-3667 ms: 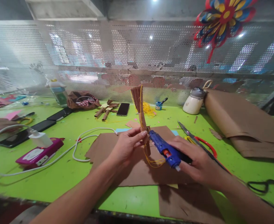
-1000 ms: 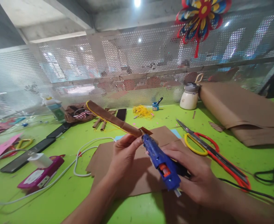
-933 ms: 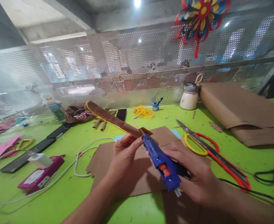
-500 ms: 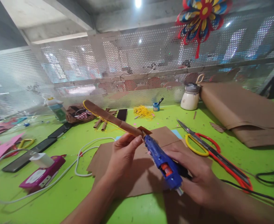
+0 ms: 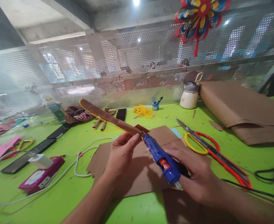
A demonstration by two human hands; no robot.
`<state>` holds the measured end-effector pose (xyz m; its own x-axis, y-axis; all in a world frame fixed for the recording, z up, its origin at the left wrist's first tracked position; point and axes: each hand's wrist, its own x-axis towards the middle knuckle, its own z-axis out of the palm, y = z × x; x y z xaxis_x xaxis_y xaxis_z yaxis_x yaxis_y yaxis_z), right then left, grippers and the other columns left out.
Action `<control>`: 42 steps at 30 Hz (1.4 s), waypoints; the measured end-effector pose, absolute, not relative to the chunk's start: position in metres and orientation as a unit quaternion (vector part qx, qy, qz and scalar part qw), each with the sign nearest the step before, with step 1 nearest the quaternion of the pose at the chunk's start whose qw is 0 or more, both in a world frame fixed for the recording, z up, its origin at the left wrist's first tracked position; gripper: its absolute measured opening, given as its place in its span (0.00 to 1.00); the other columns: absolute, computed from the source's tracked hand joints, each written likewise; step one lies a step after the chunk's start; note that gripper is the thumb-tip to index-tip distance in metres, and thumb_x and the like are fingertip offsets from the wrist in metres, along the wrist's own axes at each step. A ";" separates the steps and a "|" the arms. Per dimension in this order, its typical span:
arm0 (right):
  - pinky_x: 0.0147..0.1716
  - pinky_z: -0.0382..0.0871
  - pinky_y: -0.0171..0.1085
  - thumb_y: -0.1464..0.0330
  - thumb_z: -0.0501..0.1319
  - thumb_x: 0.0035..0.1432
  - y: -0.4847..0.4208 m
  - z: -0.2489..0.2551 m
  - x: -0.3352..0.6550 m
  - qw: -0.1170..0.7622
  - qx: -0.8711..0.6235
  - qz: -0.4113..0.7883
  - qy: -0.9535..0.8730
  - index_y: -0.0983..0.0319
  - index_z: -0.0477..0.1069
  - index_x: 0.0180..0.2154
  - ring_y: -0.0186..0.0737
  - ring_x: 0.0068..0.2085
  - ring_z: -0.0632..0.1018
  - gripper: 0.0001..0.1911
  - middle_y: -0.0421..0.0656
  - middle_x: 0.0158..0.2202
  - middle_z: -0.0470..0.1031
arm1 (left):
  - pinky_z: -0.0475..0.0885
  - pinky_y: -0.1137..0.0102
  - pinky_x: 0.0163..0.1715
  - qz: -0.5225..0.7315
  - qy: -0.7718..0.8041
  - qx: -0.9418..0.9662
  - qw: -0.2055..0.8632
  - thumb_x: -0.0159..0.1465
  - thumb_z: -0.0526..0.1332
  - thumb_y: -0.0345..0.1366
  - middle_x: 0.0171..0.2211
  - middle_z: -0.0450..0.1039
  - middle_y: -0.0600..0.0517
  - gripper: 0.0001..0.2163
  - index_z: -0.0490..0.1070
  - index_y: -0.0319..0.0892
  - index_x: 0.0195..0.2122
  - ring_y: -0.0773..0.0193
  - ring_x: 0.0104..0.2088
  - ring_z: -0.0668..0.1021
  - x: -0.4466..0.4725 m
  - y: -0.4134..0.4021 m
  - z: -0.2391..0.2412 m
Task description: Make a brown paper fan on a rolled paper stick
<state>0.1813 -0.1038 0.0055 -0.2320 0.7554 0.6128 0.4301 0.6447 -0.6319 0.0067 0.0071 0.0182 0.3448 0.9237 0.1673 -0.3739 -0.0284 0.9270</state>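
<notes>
My left hand [image 5: 121, 154] pinches the near end of a brown rolled paper piece [image 5: 104, 116] with a yellow thread along it; the piece points away to the upper left. A blue hot glue gun [image 5: 161, 158] sits in the grip of my right hand [image 5: 195, 174], and its nozzle touches the held end of the paper piece. Both hands hover over a sheet of brown paper [image 5: 137, 168] lying on the green table [image 5: 57, 193].
Red and yellow scissors [image 5: 211, 152] lie to the right, with a roll of brown paper [image 5: 241, 109] behind them. A white cable [image 5: 81, 155], a pink device [image 5: 40, 177], phones [image 5: 25, 157], yellow thread [image 5: 141, 111] and a white jar [image 5: 190, 95] also sit on the table. A perforated screen stands behind.
The paper piece was upright 3.7 s ago and now lies tilted to the upper left. In the last second it has swung slightly further left; the glue gun stays at its end.
</notes>
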 end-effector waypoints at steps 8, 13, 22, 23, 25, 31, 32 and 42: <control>0.49 0.68 0.42 0.74 0.59 0.58 -0.105 0.006 0.179 0.501 -0.366 0.166 -0.766 0.55 0.61 0.55 0.44 0.50 0.71 0.24 0.47 0.50 0.70 | 0.70 0.63 0.41 0.498 0.273 0.532 0.628 0.52 0.69 0.36 0.40 0.78 0.47 0.10 0.79 0.43 0.36 0.57 0.39 0.77 0.010 0.003 0.017; 0.50 0.68 0.42 0.73 0.60 0.58 -0.105 0.005 0.180 0.497 -0.367 0.159 -0.770 0.55 0.60 0.57 0.45 0.51 0.71 0.26 0.47 0.51 0.70 | 0.71 0.64 0.40 0.492 0.277 0.534 0.629 0.52 0.69 0.35 0.40 0.79 0.48 0.10 0.79 0.44 0.36 0.58 0.39 0.77 0.009 0.003 0.019; 0.49 0.68 0.41 0.75 0.60 0.56 -0.107 0.006 0.179 0.494 -0.378 0.168 -0.765 0.55 0.62 0.54 0.43 0.51 0.72 0.24 0.46 0.51 0.70 | 0.70 0.61 0.45 0.500 0.259 0.556 0.611 0.54 0.68 0.34 0.40 0.78 0.47 0.09 0.79 0.43 0.36 0.57 0.40 0.77 0.006 0.004 0.018; 0.49 0.68 0.41 0.74 0.60 0.57 -0.108 0.006 0.179 0.493 -0.381 0.175 -0.762 0.56 0.62 0.54 0.43 0.51 0.72 0.24 0.46 0.51 0.70 | 0.70 0.60 0.45 0.503 0.253 0.560 0.608 0.54 0.67 0.34 0.40 0.78 0.47 0.09 0.79 0.43 0.37 0.56 0.41 0.77 0.006 0.004 0.018; 0.49 0.68 0.41 0.74 0.60 0.57 -0.110 0.006 0.179 0.493 -0.385 0.187 -0.758 0.56 0.62 0.54 0.43 0.51 0.72 0.23 0.47 0.52 0.70 | 0.70 0.58 0.46 0.503 0.242 0.572 0.601 0.55 0.67 0.35 0.41 0.78 0.46 0.09 0.79 0.43 0.38 0.55 0.42 0.77 0.005 0.005 0.018; 0.53 0.66 0.37 0.74 0.59 0.58 -0.113 0.007 0.179 0.485 -0.399 0.175 -0.758 0.54 0.60 0.56 0.39 0.53 0.71 0.24 0.44 0.52 0.70 | 0.70 0.57 0.48 0.509 0.238 0.574 0.595 0.55 0.66 0.34 0.41 0.78 0.46 0.09 0.79 0.43 0.37 0.53 0.43 0.77 0.002 0.008 0.018; 0.53 0.65 0.36 0.74 0.59 0.58 -0.112 0.007 0.179 0.483 -0.399 0.177 -0.759 0.54 0.60 0.56 0.39 0.53 0.71 0.24 0.44 0.52 0.70 | 0.70 0.56 0.48 0.510 0.239 0.572 0.596 0.55 0.66 0.34 0.41 0.77 0.46 0.09 0.79 0.43 0.37 0.53 0.43 0.77 0.002 0.008 0.019; 0.52 0.66 0.38 0.73 0.59 0.58 -0.110 0.003 0.179 0.492 -0.404 0.179 -0.750 0.56 0.63 0.53 0.40 0.51 0.72 0.21 0.44 0.50 0.71 | 0.71 0.62 0.46 0.533 0.251 0.536 0.605 0.55 0.67 0.34 0.39 0.79 0.46 0.08 0.79 0.40 0.37 0.58 0.40 0.78 0.004 0.008 0.020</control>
